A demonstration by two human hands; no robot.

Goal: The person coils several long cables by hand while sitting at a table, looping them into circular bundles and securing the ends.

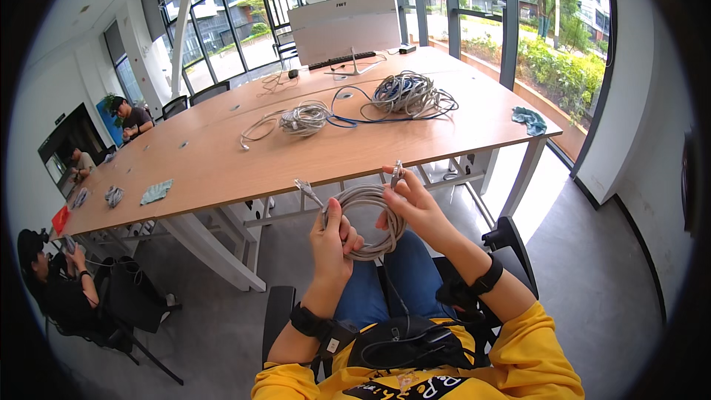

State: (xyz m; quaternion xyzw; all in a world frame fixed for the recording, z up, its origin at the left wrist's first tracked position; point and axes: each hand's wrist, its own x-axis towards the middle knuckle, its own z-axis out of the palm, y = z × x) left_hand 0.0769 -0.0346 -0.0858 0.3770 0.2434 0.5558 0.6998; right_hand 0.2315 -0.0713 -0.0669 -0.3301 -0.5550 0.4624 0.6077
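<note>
A coil of grey network cable [364, 253] hangs in loops between my two hands, above my lap and just off the table's front edge. My left hand [333, 236] grips the coil's left side, thumb pointing up. From there one cable end with a plug [304, 186] sticks up to the left. My right hand [414, 200] holds the coil's right side. Its fingers also pinch the other end's clear plug [397, 169], which points upward.
On the wooden table [222, 169] lie a grey cable bundle [304, 119], a larger tangle of grey and blue cables [408, 94] and a green cloth [529, 120]. Behind them stands a monitor [344, 30]. At left a seated person [61, 283] handles cable; others sit farther off.
</note>
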